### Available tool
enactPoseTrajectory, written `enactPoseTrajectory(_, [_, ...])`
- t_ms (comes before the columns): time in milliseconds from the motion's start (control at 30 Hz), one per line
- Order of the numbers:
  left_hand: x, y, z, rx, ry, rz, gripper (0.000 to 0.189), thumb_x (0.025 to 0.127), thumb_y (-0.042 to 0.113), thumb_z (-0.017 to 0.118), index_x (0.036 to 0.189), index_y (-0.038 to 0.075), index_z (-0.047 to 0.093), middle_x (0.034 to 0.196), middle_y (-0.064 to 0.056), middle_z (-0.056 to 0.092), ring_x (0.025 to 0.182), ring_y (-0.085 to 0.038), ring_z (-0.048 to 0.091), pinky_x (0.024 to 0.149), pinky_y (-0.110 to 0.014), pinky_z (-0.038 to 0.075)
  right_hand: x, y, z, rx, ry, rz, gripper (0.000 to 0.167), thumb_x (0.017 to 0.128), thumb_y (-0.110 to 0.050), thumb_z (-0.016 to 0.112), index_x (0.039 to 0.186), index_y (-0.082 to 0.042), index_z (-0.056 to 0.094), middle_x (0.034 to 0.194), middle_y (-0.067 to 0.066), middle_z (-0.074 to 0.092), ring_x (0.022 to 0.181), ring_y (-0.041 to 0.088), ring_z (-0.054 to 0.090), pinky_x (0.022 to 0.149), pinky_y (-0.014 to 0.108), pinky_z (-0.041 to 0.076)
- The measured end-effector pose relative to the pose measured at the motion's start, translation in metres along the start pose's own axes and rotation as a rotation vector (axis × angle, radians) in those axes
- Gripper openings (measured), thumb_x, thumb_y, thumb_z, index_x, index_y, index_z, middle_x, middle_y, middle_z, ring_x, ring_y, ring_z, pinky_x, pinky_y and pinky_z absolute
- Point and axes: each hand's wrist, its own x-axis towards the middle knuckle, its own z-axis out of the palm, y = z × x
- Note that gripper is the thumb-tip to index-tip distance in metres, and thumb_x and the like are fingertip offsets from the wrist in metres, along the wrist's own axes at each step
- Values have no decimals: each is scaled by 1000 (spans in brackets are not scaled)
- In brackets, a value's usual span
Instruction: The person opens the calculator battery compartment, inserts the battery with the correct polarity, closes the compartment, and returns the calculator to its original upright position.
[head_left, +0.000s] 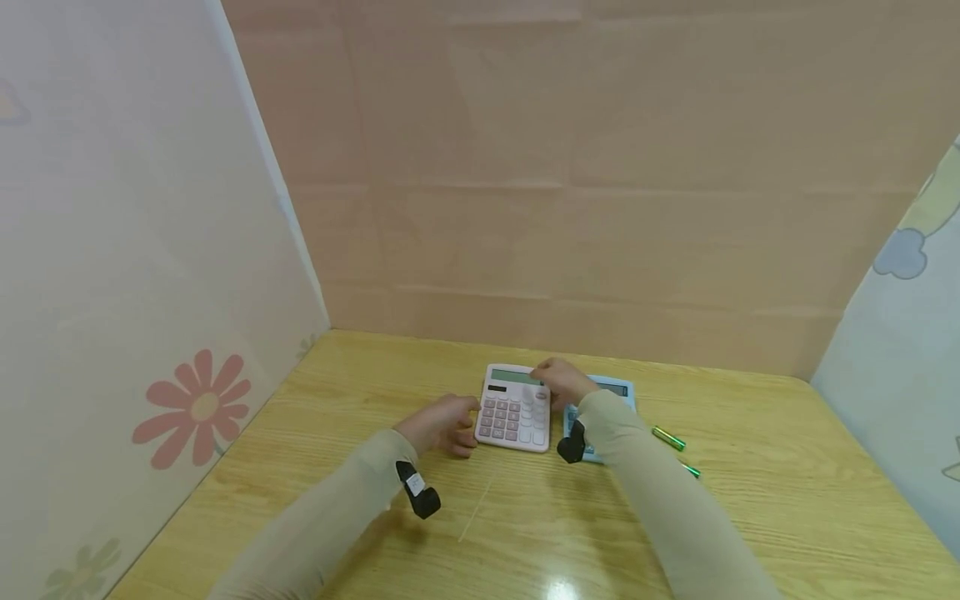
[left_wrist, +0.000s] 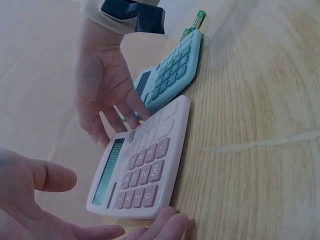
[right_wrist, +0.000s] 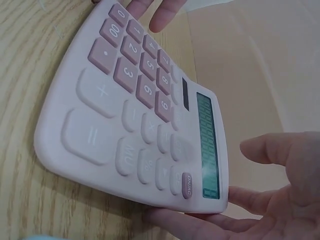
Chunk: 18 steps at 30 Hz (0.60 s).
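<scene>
A pink calculator (head_left: 513,412) lies face up on the wooden table, its display (right_wrist: 209,150) showing digits. At its left edge is my left hand (head_left: 444,422); the fingertips touch that side in the left wrist view, while the thumb (left_wrist: 56,176) stands straight and apart from it. My right hand (head_left: 566,382) is at the calculator's upper right corner. Its fingers (right_wrist: 187,225) lie along the right edge, partly hidden behind it, and the thumb is raised off the case. Partly covered by the right wrist, a blue calculator (left_wrist: 172,72) lies just to the right.
Two green batteries (head_left: 668,437) lie on the table (head_left: 787,492) to the right of the blue calculator. A pale scratch-like line (head_left: 476,510) marks the wood in front. Brown paper (head_left: 600,208) covers the back wall, and patterned walls (head_left: 150,250) stand at both sides.
</scene>
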Motion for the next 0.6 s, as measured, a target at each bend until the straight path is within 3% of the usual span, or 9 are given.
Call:
enactPoseTrajectory(233, [2, -2, 5, -45, -37, 0, 51, 95, 20, 46, 139, -5, 35, 128, -25, 45, 88, -33, 64, 79, -42, 59, -1, -1, 1, 2, 4, 14, 55, 100, -25, 48, 143, 5, 31, 145, 29, 37, 126, 43, 46, 93, 53, 53])
enactPoseTrajectory(367, [3, -3, 7, -71, -16, -2, 45, 95, 18, 46, 133, -5, 40, 123, -22, 47, 86, -32, 63, 82, -41, 58, 0, -2, 1, -24, 9, 6, 54, 100, -26, 49, 142, 4, 33, 142, 28, 40, 123, 41, 49, 89, 51, 55])
enactPoseTrajectory(600, [6, -4, 7, -71, 3, -13, 41, 94, 16, 48, 129, -3, 43, 112, -17, 50, 80, -29, 62, 77, -36, 59, 1, -3, 4, -38, 14, 7, 54, 99, -25, 47, 143, 4, 33, 145, 27, 38, 126, 41, 47, 88, 47, 56])
